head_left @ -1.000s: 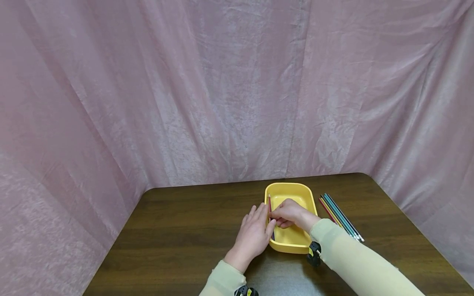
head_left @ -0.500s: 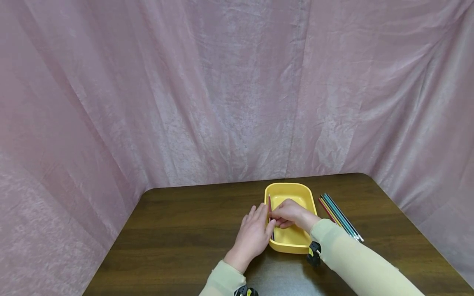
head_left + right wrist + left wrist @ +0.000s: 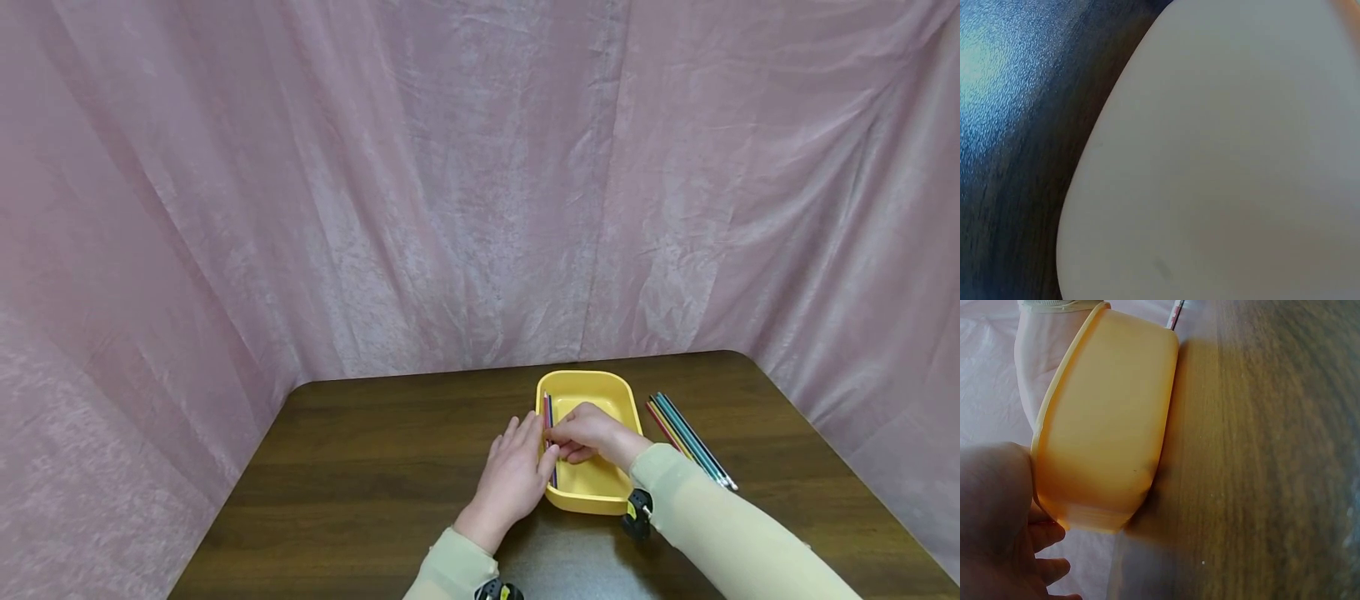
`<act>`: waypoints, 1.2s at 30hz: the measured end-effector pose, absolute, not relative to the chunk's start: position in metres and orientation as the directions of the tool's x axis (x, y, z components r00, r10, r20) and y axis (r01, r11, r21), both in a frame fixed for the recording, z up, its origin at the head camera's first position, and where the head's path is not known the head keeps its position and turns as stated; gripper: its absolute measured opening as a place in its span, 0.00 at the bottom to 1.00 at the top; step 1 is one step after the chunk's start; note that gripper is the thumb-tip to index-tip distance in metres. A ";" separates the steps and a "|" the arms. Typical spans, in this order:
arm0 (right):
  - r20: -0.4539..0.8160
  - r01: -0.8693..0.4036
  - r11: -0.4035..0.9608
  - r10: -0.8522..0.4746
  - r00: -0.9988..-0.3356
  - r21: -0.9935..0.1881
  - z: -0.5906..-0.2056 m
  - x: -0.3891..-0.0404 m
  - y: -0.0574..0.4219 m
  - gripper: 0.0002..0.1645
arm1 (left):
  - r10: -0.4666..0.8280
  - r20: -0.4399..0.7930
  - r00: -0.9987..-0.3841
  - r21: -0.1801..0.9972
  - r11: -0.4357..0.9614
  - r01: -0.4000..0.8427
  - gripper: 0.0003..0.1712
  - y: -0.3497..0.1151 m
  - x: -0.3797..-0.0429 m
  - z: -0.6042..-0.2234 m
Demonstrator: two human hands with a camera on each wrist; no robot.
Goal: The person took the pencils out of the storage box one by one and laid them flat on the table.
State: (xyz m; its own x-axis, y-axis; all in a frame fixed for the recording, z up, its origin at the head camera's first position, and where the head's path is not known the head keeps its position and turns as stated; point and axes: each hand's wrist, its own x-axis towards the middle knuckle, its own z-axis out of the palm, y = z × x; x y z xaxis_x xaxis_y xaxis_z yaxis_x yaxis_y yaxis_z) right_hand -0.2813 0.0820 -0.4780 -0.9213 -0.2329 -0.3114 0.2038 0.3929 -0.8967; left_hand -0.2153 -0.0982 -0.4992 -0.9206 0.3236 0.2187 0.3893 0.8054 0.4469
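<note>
A yellow plastic tray [image 3: 589, 503] stands on the table, and its outer wall [image 3: 1107, 406] fills much of the left wrist view. Along its inner left side lie a red pencil [image 3: 545, 403] and a dark blue pencil [image 3: 551, 408], side by side, their middles covered by my hands. My left hand [image 3: 510, 479] rests over the tray's left rim with fingers extended. Reaching in from the right, my right hand [image 3: 592, 433] pinches the dark blue pencil with curled fingers; the exact contact is partly hidden. A blurred pale surface blocks most of the right wrist view.
Right of the tray, several pencils [image 3: 692, 442] in red, yellow, green and dark colours lie together on the brown wooden table [image 3: 375, 475]. A pink curtain [image 3: 480, 183] hangs behind the table's back edge.
The dark blue pencil's far end now shows beside the red pencil, where it was not visible before. Both hands have stayed in nearly the same place.
</note>
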 end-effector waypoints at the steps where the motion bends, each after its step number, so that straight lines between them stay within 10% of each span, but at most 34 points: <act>1: -0.309 0.204 0.385 -0.234 -0.922 -0.900 -0.478 -0.281 0.083 0.12 | 0.324 0.217 -0.921 0.442 0.808 0.389 0.37 -0.098 -0.215 -0.499; 36: -0.221 0.121 0.317 -0.302 -0.927 -0.941 -0.426 -0.280 0.144 0.14 | 0.309 0.241 -0.920 0.424 0.819 0.386 0.36 -0.096 -0.214 -0.497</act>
State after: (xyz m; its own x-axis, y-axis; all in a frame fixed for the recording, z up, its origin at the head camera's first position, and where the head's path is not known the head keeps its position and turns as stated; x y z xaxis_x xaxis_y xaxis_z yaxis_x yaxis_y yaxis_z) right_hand -0.2801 0.1438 -0.4265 -0.9274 -0.3017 -0.2211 0.1209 0.3175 -0.9405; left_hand -0.2143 -0.0963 -0.4970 -0.9200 0.3093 0.2407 0.3863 0.8191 0.4240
